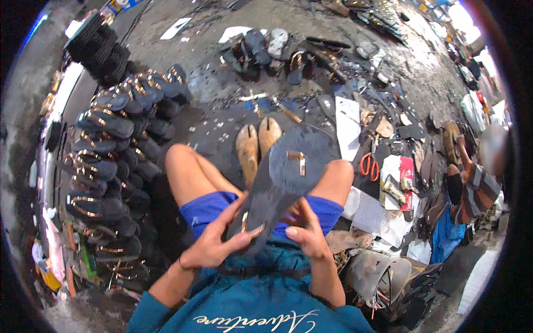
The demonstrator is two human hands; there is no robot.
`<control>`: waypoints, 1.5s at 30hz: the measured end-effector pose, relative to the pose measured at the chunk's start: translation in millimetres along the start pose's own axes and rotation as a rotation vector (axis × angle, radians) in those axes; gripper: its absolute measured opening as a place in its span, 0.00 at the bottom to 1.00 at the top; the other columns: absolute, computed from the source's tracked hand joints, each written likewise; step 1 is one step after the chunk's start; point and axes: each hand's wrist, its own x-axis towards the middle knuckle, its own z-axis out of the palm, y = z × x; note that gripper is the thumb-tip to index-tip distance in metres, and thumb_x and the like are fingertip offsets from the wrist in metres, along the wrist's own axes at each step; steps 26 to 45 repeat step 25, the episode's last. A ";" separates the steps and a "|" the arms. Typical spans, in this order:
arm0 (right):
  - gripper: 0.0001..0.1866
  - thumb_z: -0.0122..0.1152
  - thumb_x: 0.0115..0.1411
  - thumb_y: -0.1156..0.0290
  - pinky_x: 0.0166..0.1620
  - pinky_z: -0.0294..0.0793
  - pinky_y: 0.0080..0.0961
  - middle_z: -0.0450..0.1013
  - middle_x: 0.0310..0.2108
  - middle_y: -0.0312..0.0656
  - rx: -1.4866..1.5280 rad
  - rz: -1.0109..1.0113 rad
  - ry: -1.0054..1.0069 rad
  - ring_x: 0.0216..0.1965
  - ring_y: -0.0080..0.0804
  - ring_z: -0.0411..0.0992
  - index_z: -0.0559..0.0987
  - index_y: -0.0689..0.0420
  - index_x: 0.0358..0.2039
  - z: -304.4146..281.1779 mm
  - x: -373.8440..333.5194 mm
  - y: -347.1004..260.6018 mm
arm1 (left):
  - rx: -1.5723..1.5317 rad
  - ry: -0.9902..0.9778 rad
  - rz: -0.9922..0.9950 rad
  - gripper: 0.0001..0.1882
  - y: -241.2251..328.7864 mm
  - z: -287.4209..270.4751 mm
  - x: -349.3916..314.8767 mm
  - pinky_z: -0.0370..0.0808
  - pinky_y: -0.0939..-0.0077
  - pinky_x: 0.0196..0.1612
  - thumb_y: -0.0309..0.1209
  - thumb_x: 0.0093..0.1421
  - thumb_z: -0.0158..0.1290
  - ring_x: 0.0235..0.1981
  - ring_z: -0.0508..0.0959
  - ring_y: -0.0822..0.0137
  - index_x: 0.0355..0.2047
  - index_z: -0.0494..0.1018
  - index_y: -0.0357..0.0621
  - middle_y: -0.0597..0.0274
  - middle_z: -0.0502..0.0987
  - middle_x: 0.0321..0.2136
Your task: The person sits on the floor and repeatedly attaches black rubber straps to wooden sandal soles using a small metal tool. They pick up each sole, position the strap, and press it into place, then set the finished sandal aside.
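Note:
A black sandal sole is held up before my lap, toe end tilted away to the right. Short gold strap pieces show on its upper face, one near the wide end and one near the narrow end. My left hand grips the narrow end, thumb over the gold piece and fingers round the edge. At the right edge my right hand has its fingers curled partly behind the sole, while its thumb stands apart. Beyond the sole, two tan foot-shaped forms with slits at the toe rest between my knees.
Stacked black sandals with gold straps line the left side. More footwear lies ahead. On the right are orange-handled scissors, white sheets, scraps and a grey container. Another person's striped clothing shows at far right.

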 end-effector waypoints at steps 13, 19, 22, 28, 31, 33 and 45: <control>0.51 0.72 0.46 0.73 0.61 0.67 0.34 0.62 0.55 0.52 -0.419 0.118 0.079 0.56 0.39 0.66 0.47 0.68 0.63 3.8 33.6 116.4 | -0.212 0.377 -0.149 0.28 -98.7 -1.1 -7.9 0.66 0.69 0.64 0.19 0.64 0.49 0.60 0.69 0.66 0.65 0.61 0.36 0.57 0.70 0.58; 0.60 0.78 0.49 0.55 0.65 0.62 0.40 0.57 0.64 0.50 -0.638 -0.016 -0.005 0.64 0.45 0.60 0.49 0.64 0.71 7.6 14.4 38.2 | -0.460 0.292 -0.112 0.37 -53.3 2.4 -26.9 0.67 0.66 0.64 0.22 0.67 0.53 0.60 0.70 0.65 0.71 0.48 0.44 0.52 0.64 0.64; 0.49 0.70 0.57 0.54 0.63 0.67 0.38 0.64 0.61 0.51 -0.074 -0.082 0.013 0.62 0.42 0.66 0.55 0.66 0.69 23.6 9.8 3.9 | -0.446 0.157 0.176 0.44 -29.9 -13.7 5.7 0.61 0.62 0.68 0.29 0.67 0.54 0.67 0.61 0.62 0.74 0.38 0.48 0.53 0.54 0.70; 0.40 0.65 0.61 0.63 0.64 0.64 0.34 0.65 0.62 0.51 -0.468 -0.040 -0.032 0.61 0.40 0.66 0.57 0.65 0.68 49.1 22.9 -9.9 | -0.795 0.177 0.400 0.43 -28.0 -30.1 40.5 0.49 0.60 0.72 0.47 0.70 0.50 0.71 0.53 0.63 0.75 0.38 0.52 0.60 0.50 0.73; 0.40 0.65 0.61 0.63 0.64 0.64 0.34 0.65 0.62 0.51 -0.468 -0.040 -0.032 0.61 0.40 0.66 0.57 0.65 0.68 49.1 22.9 -9.9 | -0.795 0.177 0.400 0.43 -28.0 -30.1 40.5 0.49 0.60 0.72 0.47 0.70 0.50 0.71 0.53 0.63 0.75 0.38 0.52 0.60 0.50 0.73; 0.40 0.65 0.61 0.63 0.64 0.64 0.34 0.65 0.62 0.51 -0.468 -0.040 -0.032 0.61 0.40 0.66 0.57 0.65 0.68 49.1 22.9 -9.9 | -0.795 0.177 0.400 0.43 -28.0 -30.1 40.5 0.49 0.60 0.72 0.47 0.70 0.50 0.71 0.53 0.63 0.75 0.38 0.52 0.60 0.50 0.73; 0.40 0.65 0.61 0.63 0.64 0.64 0.34 0.65 0.62 0.51 -0.468 -0.040 -0.032 0.61 0.40 0.66 0.57 0.65 0.68 49.1 22.9 -9.9 | -0.795 0.177 0.400 0.43 -28.0 -30.1 40.5 0.49 0.60 0.72 0.47 0.70 0.50 0.71 0.53 0.63 0.75 0.38 0.52 0.60 0.50 0.73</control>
